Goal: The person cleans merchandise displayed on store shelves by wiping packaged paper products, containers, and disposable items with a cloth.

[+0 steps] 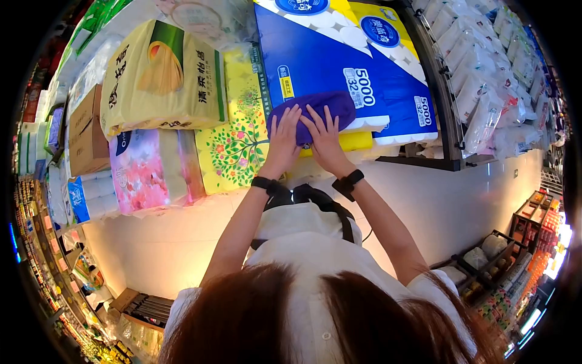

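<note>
A folded purple cloth (336,109) lies on blue and white tissue packs (315,54) printed with "5000". My left hand (284,141) rests on the cloth's left part, fingers stretched out and pointing away from me. Beside it, my right hand (324,139) lies on the cloth with its fingers spread. Both palms face down, and the two hands nearly touch at the thumbs. Each wrist wears a dark band. Under the cloth's near side, a yellow pack edge (357,141) shows.
To the left stand a yellow pack with a flowering tree (236,133), a cream tissue pack (163,79), a pink pack (142,173) and a cardboard box (90,130). A dark rack frame (445,103) borders plastic-wrapped packs (476,79) at right. Pale floor (418,200) lies below.
</note>
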{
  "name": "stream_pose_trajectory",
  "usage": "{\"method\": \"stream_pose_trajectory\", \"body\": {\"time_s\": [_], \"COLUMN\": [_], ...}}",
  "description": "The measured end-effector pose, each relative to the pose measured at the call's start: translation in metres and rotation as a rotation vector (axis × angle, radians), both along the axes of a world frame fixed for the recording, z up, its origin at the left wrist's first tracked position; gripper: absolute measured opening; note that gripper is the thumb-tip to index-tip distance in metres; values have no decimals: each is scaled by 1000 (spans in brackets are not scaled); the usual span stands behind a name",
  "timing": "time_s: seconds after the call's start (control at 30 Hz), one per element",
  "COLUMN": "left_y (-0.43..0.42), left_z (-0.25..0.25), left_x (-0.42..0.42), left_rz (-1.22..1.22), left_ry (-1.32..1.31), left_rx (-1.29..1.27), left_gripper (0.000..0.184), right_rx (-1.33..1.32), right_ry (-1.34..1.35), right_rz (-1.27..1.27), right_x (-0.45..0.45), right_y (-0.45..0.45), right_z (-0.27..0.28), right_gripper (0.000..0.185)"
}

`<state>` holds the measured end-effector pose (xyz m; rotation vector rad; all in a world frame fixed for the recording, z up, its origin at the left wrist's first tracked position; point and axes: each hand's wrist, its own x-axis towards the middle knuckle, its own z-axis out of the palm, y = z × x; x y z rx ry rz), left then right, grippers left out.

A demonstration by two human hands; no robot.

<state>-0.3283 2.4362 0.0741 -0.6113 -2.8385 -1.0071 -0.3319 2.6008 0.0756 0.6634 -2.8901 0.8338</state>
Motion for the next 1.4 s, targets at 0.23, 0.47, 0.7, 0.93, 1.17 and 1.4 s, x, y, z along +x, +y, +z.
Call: {"method": "stream_pose_trajectory", "body": {"time_s": [0.23, 0.47, 0.7, 0.93, 1.17, 1.4], "left_y": [24, 81, 69, 9, -22, -40], "left_z": [-6, -26, -12, 9, 77, 33], "left_x": [-22, -66, -63, -32, -65, -72], "left_rz": [-76, -268, -361, -342, -62, 152], "left_ry": [44, 97, 79, 9, -935, 54], "left_rx": [-76, -64, -3, 182, 325, 46], "left_gripper": [100, 95, 83, 74, 34, 54], "right_rx": [6, -162, 40, -11, -553, -172], "right_ry": [40, -84, -45, -93, -586, -48], "right_rz": [-16, -183, -238, -92, -120, -80], "right_x": [-16, -16, -1, 2, -60, -85], "right_y": [31, 95, 86, 56, 67, 27], "right_z": [3, 12, 22, 44, 75, 59], "right_gripper": [76, 73, 78, 65, 56, 45]}}
